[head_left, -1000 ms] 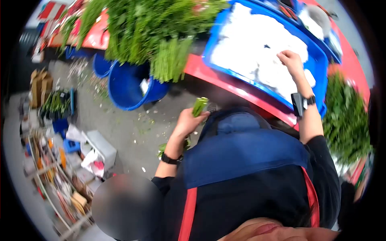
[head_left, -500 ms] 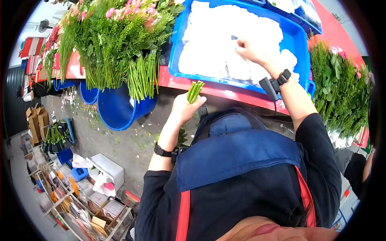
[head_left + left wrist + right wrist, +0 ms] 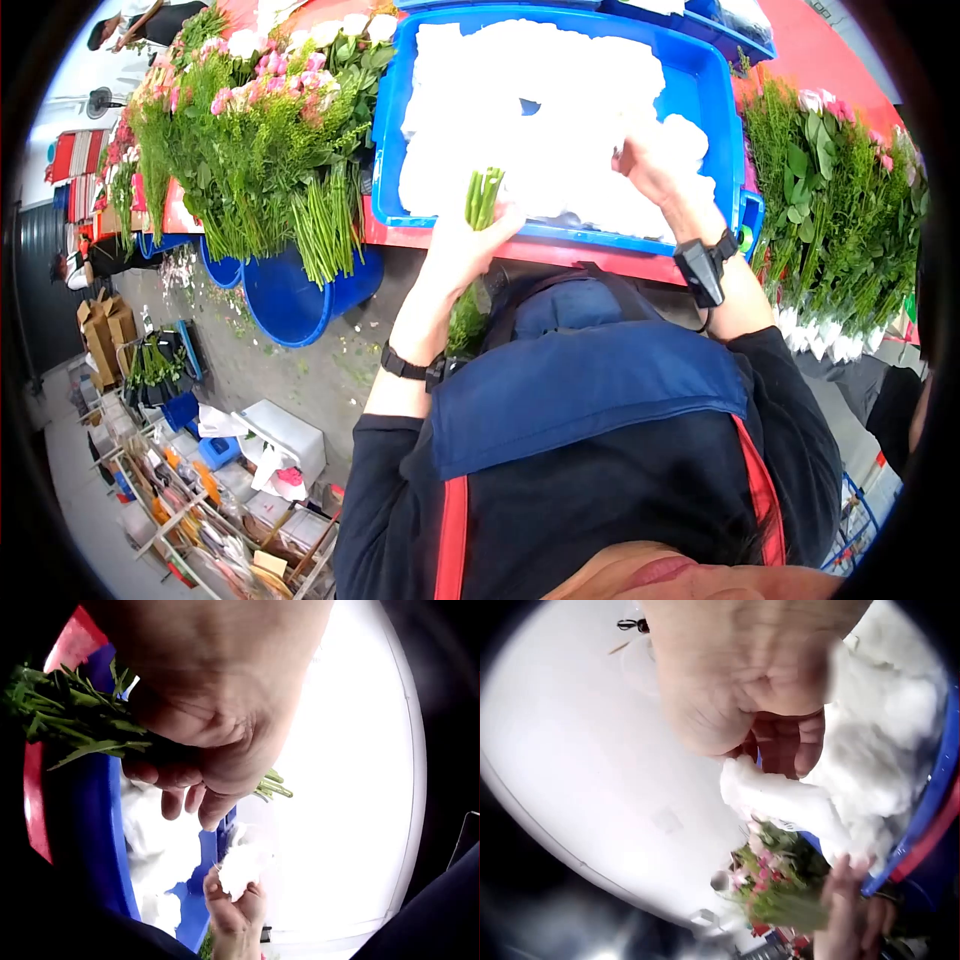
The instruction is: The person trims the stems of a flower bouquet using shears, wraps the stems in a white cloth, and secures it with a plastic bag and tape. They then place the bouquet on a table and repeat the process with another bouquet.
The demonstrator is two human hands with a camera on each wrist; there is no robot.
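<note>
In the head view my left hand (image 3: 463,250) grips a bundle of green stems (image 3: 484,198), cut ends up, at the near edge of the blue tray (image 3: 388,150). Leaves (image 3: 75,712) stick out on the other side of that fist in the left wrist view. My right hand (image 3: 660,175) is over the tray. Between its thumb and fingers it pinches a piece of white, fluffy material (image 3: 780,799), clearest in the right wrist view. More white material (image 3: 540,80) fills much of the tray.
Flower bunches (image 3: 250,140) lie left of the tray on the red table (image 3: 640,264), stems over its edge. Other bunches (image 3: 820,200) are at the right. Blue buckets (image 3: 290,300) stand on the floor, and a cluttered rack (image 3: 200,500) is at the lower left.
The left hand has risen with the stems from below the table edge to the tray's near edge. The right hand has lifted off the tray's white pile with a piece pinched. The head view has shifted.
</note>
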